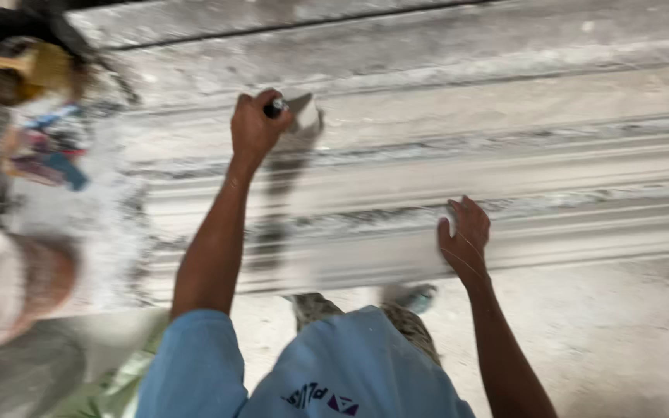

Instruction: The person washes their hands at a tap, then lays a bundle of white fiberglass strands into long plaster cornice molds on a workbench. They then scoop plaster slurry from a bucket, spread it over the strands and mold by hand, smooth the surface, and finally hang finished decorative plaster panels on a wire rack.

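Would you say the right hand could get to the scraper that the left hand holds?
Probably yes: the right hand rests on the plaster moulding, apart from the scraper in the left hand, with only bare moulding between.

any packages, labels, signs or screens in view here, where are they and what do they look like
Shirt print: bottom centre, on the wearer's light blue shirt; a small dark purple mark, seen upside down.
Colourful packets: upper left on the floor; a blurred red, blue and white heap, kind not clear.
No signs or screens in view.
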